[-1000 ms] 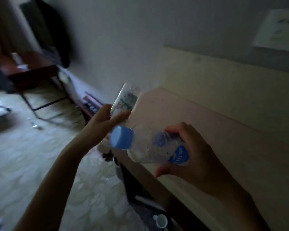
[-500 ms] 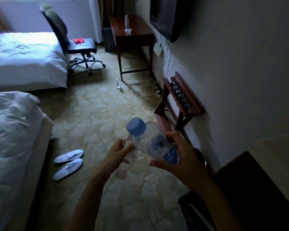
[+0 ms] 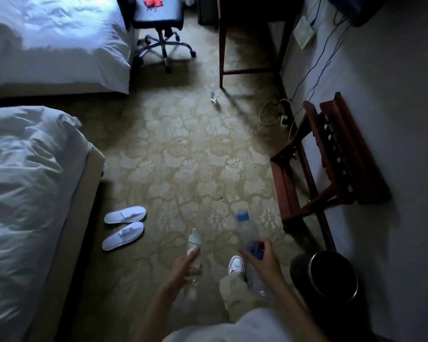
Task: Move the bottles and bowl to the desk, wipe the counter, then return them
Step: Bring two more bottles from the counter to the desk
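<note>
My right hand (image 3: 263,259) grips a clear plastic bottle with a blue cap (image 3: 247,230) around its blue label, the cap pointing up and away from me. My left hand (image 3: 183,266) holds a smaller clear bottle with a pale label (image 3: 194,241), also held upright. Both hang low over the patterned carpet in front of my legs. The dark wooden desk (image 3: 252,28) stands far ahead against the right wall; its top is cut off by the frame edge. The counter and the bowl are out of view.
Two white beds (image 3: 30,156) fill the left side, with white slippers (image 3: 124,227) beside the near one. A wooden luggage rack (image 3: 331,156) and a round black bin (image 3: 331,277) line the right wall. An office chair (image 3: 161,23) and a small bottle on the floor (image 3: 213,92) stand ahead.
The view has swung from the counter to the room and tilted down to the floor. Both hands have dropped lower with their bottles, now held more upright, and a foot steps forward.
</note>
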The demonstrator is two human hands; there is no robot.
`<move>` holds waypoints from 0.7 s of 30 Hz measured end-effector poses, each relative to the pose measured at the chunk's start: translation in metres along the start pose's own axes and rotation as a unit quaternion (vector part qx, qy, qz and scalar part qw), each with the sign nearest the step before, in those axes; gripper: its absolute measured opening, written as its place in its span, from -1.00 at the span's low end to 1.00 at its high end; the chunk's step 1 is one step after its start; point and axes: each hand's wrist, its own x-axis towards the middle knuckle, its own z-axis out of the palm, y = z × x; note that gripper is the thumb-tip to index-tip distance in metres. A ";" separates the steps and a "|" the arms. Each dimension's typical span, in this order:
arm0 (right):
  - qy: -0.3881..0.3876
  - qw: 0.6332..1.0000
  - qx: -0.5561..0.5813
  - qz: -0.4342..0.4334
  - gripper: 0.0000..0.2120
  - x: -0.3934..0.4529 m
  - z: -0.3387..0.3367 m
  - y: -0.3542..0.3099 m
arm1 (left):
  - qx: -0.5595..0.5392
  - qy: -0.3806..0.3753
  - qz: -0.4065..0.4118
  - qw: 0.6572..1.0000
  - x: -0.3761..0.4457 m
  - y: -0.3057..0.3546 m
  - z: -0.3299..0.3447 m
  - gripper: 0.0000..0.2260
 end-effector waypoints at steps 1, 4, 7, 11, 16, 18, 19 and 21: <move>-0.005 1.000 -0.005 0.009 -0.45 0.023 0.000 -0.012 | -0.013 0.015 -0.009 1.000 0.014 0.017 0.000 -0.59; -0.039 0.999 -0.028 0.024 -0.48 0.090 0.002 -0.059 | -0.032 0.068 -0.017 0.997 0.055 0.072 -0.018 -0.67; -0.060 0.997 -0.046 0.035 -0.51 0.157 0.002 -0.105 | -0.074 0.103 -0.014 0.992 0.096 0.125 -0.042 -0.65; -0.052 0.996 -0.058 0.052 -0.54 0.246 0.009 -0.151 | -0.121 0.120 -0.028 0.985 0.162 0.188 -0.073 -0.77; -0.007 0.995 -0.056 0.081 -0.51 0.359 0.030 -0.218 | -0.141 0.098 -0.022 0.985 0.268 0.290 -0.111 -0.79; 0.010 0.995 -0.047 0.083 -0.49 0.400 0.038 -0.259 | -0.125 0.077 -0.026 0.989 0.305 0.350 -0.125 -0.70; 0.012 0.996 -0.043 0.077 -0.47 0.420 0.044 -0.284 | -0.106 0.066 -0.014 0.992 0.322 0.381 -0.134 -0.69; 0.019 0.998 -0.038 0.057 -0.43 0.465 0.052 -0.343 | -0.076 0.052 0.018 0.996 0.355 0.450 -0.153 -0.69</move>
